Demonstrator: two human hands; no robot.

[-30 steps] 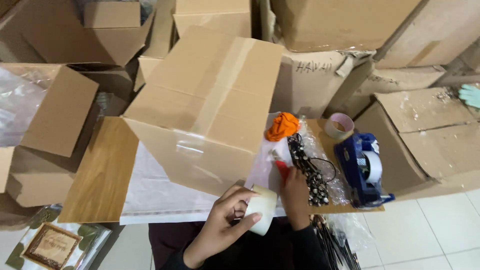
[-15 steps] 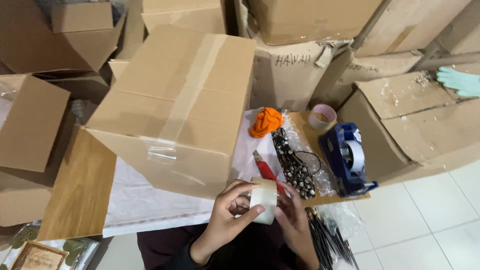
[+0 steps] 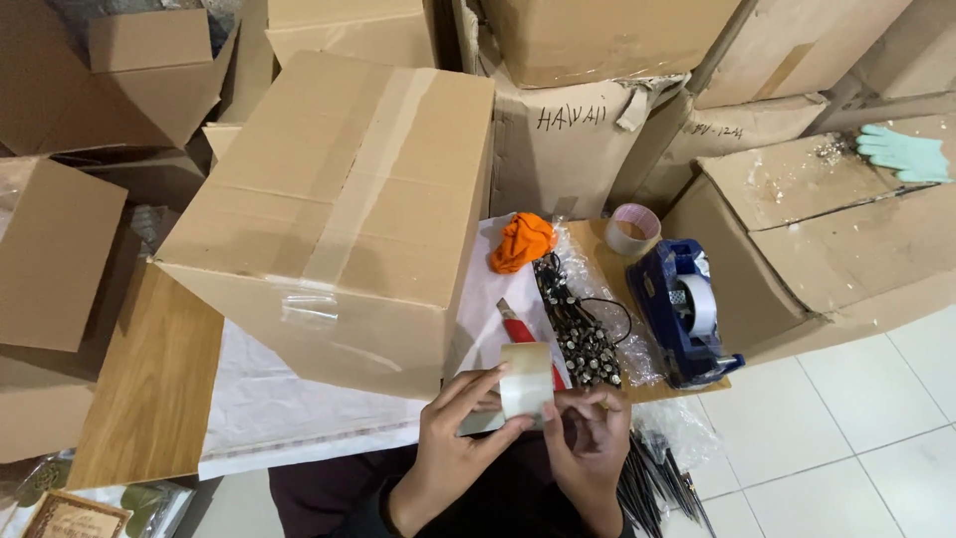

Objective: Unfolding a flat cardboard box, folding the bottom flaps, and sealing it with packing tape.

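Observation:
A roll of clear packing tape is held upright in front of me. My left hand grips it from the left side, and my right hand has its fingertips on the roll's right face. Just beyond the roll stands a large closed cardboard box, sealed along its top with clear tape, on a small wooden table covered with white paper. A red-handled utility knife lies on the paper behind the roll.
An orange cloth, a bag of dark beaded items, a small tape roll and a blue tape dispenser lie to the right. Stacked cardboard boxes ring the table. A pale green glove lies at the far right. White tiled floor shows at the lower right.
Both hands have lifted the tape roll slightly and turned it. My right hand moved from behind the roll onto its right face. The view shifted left and down.

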